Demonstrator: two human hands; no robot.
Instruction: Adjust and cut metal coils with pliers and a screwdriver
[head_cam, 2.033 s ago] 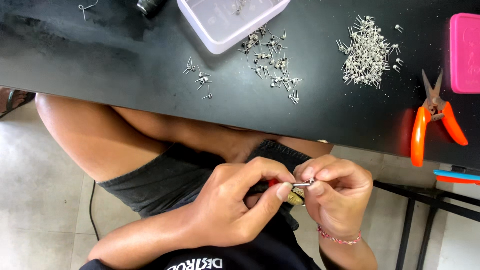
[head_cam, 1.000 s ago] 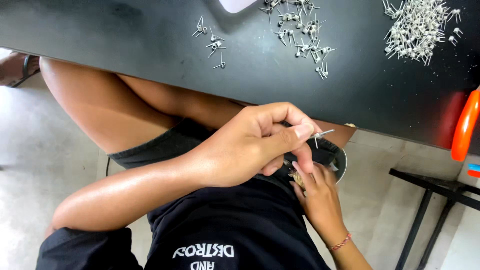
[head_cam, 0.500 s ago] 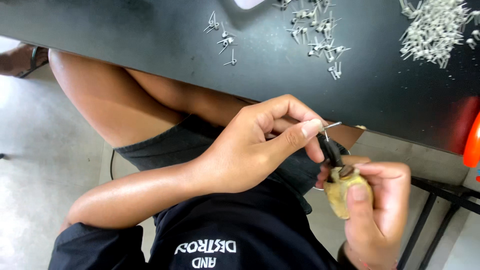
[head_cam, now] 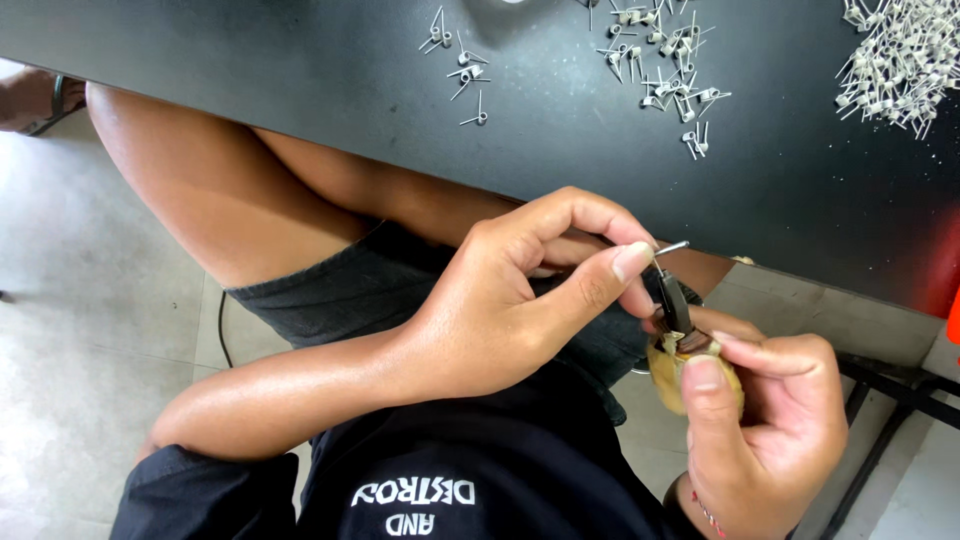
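**Shiny wire, held tight in my lap**

Silver and thin, the wire (head_cam: pixel 672 247) pokes out from between my left thumb and finger. My left hand (head_cam: pixel 520 300) is pinched shut on it, just under the edge of the black counter (head_cam: pixel 300 90). My right hand (head_cam: pixel 770 430) is curled around a small tool (head_cam: pixel 676 305) with a dark tip and a yellowish handle. The dark tip meets the wire right beside my left thumb.

I think the good way to do this bit is to keep both hands close together and steady, over my lap. I should pinch the wire firmly so it can't spin or slip. I should press the tool slowly, not jerk it. A piece this small could jump away and land on the floor.

The wire is tiny, thin and bright, with a short straight end sticking up. I can't see the rest of it behind my fingers. More little pieces like it lie in small piles (head_cam: pixel 665 60) up on the counter, well away from my hands.
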